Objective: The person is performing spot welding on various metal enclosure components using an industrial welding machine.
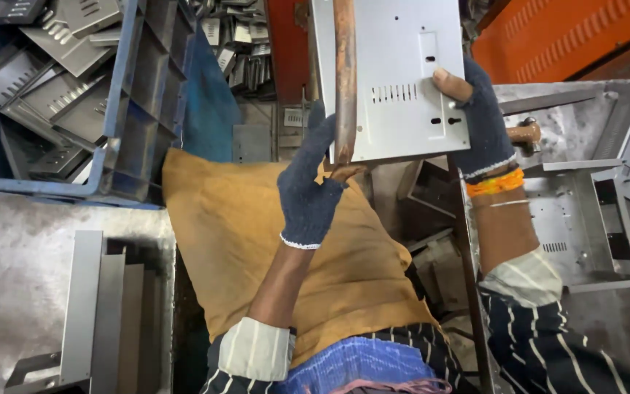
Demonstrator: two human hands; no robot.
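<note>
A grey sheet-metal panel (402,80) with slots and small holes is held up under a copper-coloured rod (345,73) that comes down from the top of the view. My left hand (309,186), in a dark knitted glove, grips the panel's lower left corner beside the rod's tip. My right hand (479,117), gloved with bare fingertips, holds the panel's right edge, thumb pressed on its face. An orange band sits on my right wrist.
A blue crate (122,109) of bent grey metal parts stands at the upper left. Stacked metal strips (100,314) lie at the lower left. More formed panels (585,219) rest on the grey bench at the right. A tan cloth (235,233) covers my lap.
</note>
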